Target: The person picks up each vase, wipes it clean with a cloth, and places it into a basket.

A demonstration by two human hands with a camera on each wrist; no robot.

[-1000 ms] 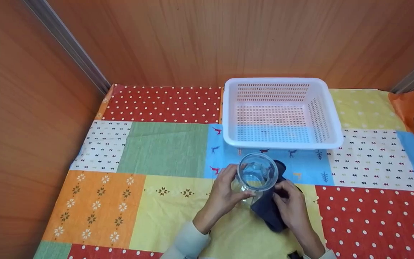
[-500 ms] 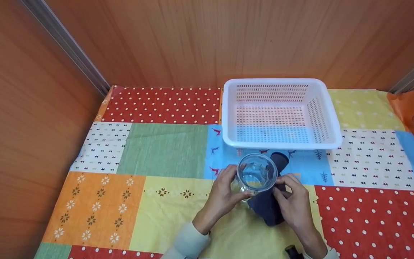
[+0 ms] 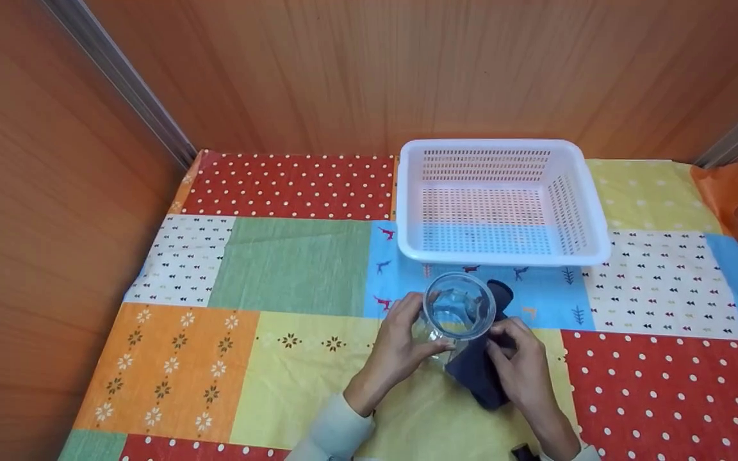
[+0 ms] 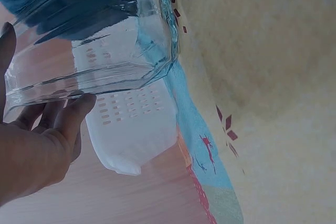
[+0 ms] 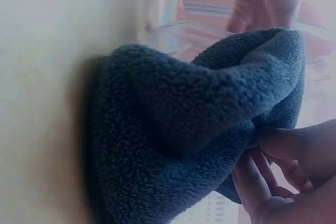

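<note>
A clear glass jar (image 3: 449, 330) with a thick round rim stands upright near the front middle, tipped slightly if at all. My left hand (image 3: 401, 342) grips its left side, thumb across the near face; in the left wrist view, the fingers (image 4: 79, 116) curl along the glass. On the jar's right side a dark blue-grey fuzzy cloth (image 3: 481, 378) lies against the glass. My right hand (image 3: 519, 358) pinches that cloth between thumb and fingers. In the right wrist view the bunched cloth (image 5: 173, 124) hides much of the jar.
Behind the jar sits a white perforated plastic basket (image 3: 503, 256). A patchwork tablecloth (image 3: 298, 269) covers the table. Wooden panels (image 3: 343, 77) rise at the back and sides. A small dark object (image 3: 524, 452) shows by the right wrist.
My right hand moved the cloth up along the jar's right side, then back down a little. The jar and left hand stay almost in place.
</note>
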